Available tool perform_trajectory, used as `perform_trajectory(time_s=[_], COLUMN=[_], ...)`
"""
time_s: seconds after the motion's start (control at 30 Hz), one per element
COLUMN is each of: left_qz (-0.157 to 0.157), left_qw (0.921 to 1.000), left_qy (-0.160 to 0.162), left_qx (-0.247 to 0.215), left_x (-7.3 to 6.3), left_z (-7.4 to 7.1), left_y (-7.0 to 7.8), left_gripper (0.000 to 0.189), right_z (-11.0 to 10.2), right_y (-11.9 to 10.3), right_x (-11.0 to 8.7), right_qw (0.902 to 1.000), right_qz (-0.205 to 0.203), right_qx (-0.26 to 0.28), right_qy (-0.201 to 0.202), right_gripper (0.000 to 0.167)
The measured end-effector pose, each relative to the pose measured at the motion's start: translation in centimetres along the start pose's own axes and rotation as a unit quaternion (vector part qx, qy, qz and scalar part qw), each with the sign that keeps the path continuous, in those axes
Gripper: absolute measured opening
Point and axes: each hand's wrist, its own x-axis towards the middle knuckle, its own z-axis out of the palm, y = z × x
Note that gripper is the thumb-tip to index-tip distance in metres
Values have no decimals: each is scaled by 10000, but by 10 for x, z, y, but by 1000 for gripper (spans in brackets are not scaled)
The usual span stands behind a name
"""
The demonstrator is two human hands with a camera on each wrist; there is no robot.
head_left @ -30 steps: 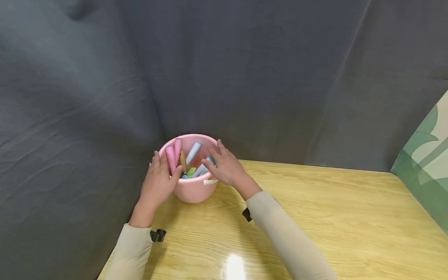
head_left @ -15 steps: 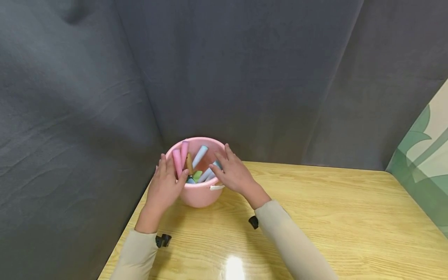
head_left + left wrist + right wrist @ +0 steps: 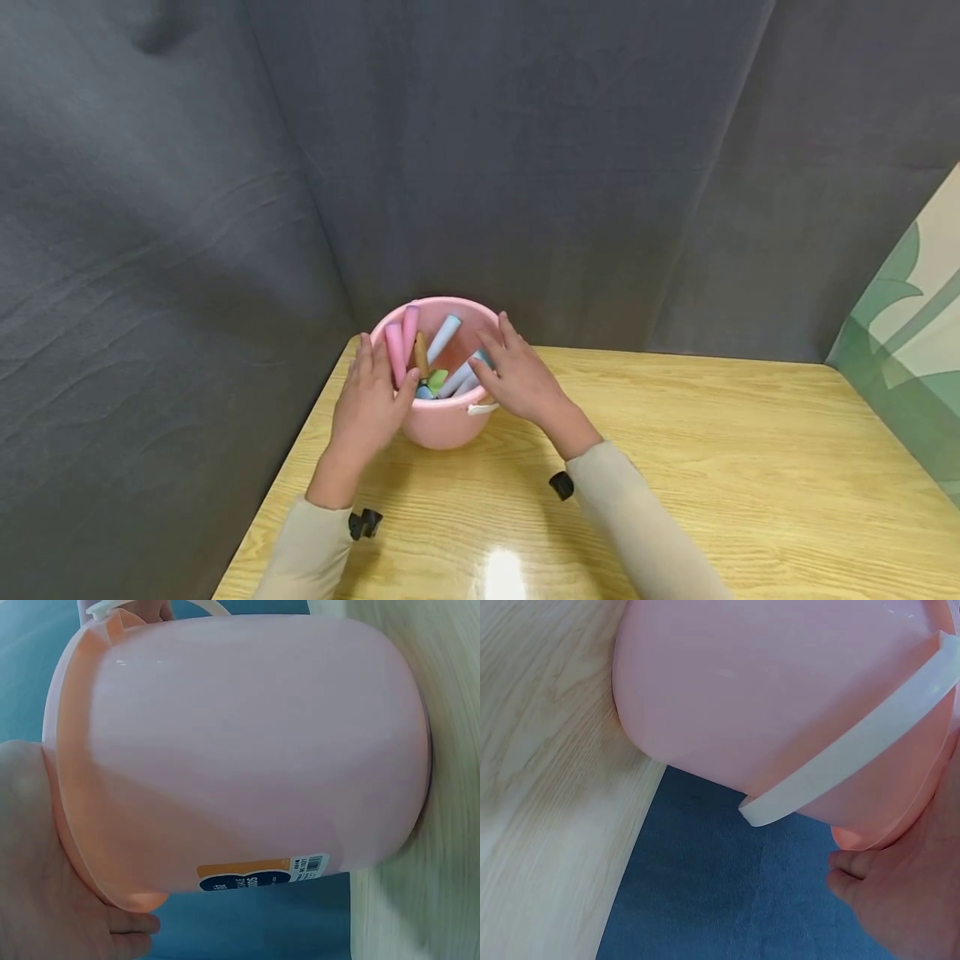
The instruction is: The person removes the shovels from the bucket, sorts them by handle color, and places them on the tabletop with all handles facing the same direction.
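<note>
A pink bucket [image 3: 444,432] stands upright on the wooden table, its white handle [image 3: 847,754] hanging down along the side. My left hand [image 3: 369,408] holds its left rim, thumb over the edge and fingers along the outside. At the opposite rim, my right hand [image 3: 528,383] grips likewise. Inside lie pink sticks [image 3: 395,350], a brown handle [image 3: 422,354], pale blue sticks [image 3: 445,337] and a green piece [image 3: 437,382]; their lower parts are hidden. The left wrist view shows a label [image 3: 244,876] on the bucket's side.
Yellowish wooden table [image 3: 712,442] extends to the right and front. Dark grey cloth [image 3: 525,167] hangs behind and at the left. A green-and-cream leaf-patterned panel [image 3: 900,333] borders the right side.
The bucket has shifted to the right with both hands on its rim, away from the left cloth. More of the table's left back corner shows. The head view has turned slightly.
</note>
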Motion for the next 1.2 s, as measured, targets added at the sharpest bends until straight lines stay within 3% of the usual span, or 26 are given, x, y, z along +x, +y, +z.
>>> perform_trajectory(time_s=[0.43, 1.2], left_qz=[145, 452], left_qw=[9999, 9987], left_qy=[-5, -55], left_qx=[56, 211], left_x=[-5, -11], left_z=[9, 23], left_y=[24, 53], left_gripper=[82, 79], right_z=[-12, -28], right_y=[16, 34], right_x=[-23, -57], right_qw=[9998, 9995], right_qz=[16, 221], right_qx=[60, 76], right_qy=[178, 224], right_gripper=[67, 71])
